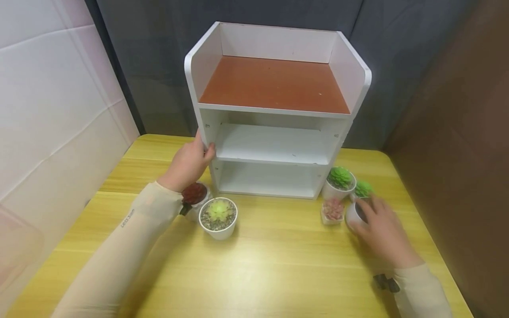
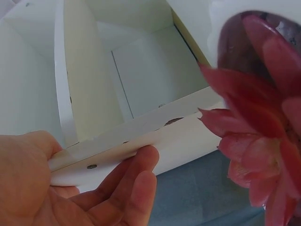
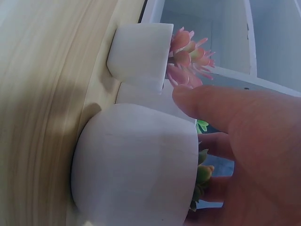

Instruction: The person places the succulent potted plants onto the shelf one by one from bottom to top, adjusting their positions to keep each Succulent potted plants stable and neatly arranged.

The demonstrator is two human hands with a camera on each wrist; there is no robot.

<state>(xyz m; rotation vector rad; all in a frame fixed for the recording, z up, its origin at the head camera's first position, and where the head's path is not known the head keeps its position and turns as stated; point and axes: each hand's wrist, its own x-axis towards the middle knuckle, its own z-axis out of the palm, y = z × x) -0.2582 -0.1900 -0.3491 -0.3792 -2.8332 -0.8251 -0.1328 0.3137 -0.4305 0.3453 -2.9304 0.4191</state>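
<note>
My left hand [image 1: 188,164] grips the left side panel of a small white shelf unit [image 1: 274,108], its thumb at the front edge. In the left wrist view, fingers [image 2: 141,165] lie along the panel's outer side. Beside that wrist are a dark red succulent [image 1: 194,193] and a yellow-green succulent in a white pot [image 1: 218,218]. My right hand [image 1: 383,232], blurred, is spread over a rounded white pot [image 3: 136,165] holding a small green succulent [image 3: 203,174]. The thumb looks apart from that pot; finger contact is partly hidden. Next to it stands a pink succulent [image 1: 333,209].
Two green succulents [image 1: 340,177] [image 1: 362,189] in white pots stand by the unit's right front corner. The unit has a brown top [image 1: 274,84] and two white shelves below. A wooden table [image 1: 254,265] bears everything, with a dark curtain [image 1: 159,66] behind.
</note>
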